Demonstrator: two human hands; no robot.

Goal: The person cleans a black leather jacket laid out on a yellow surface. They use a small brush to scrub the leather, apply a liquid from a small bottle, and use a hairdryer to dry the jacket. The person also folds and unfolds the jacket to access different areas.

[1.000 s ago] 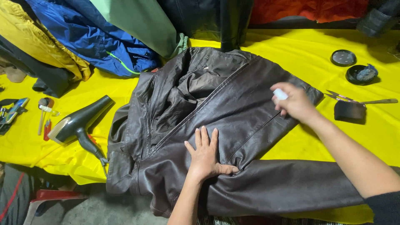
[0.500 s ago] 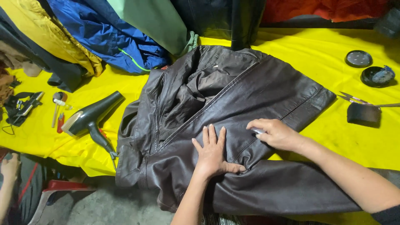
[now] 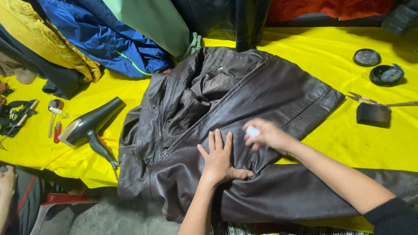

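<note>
A dark brown leather jacket (image 3: 244,113) lies spread out on a surface covered with a yellow cloth (image 3: 331,56), and its collar points toward the far side. The left hand (image 3: 219,159) rests flat on the lower front panel of the jacket, with the fingers spread and the thumb pointing to the right, so its grip holds nothing. The right hand (image 3: 265,135) is just beside it, over the same panel, and its grip is closed around a small white object (image 3: 252,131); this hand is blurred, so it is not possible to tell what the object is or if it touches the leather. One sleeve of the jacket runs to the right along the near edge of the surface, under the right forearm. On the left of the jacket a black hair dryer (image 3: 89,126) lies on the yellow cloth, and some small tools (image 3: 54,117) are near it. On the right, well apart from the hands, there are two round black tins (image 3: 375,65), a pair of scissors (image 3: 370,101) and a dark brush (image 3: 372,114). Blue, yellow and green jackets (image 3: 109,35) are piled at the far left.
</note>
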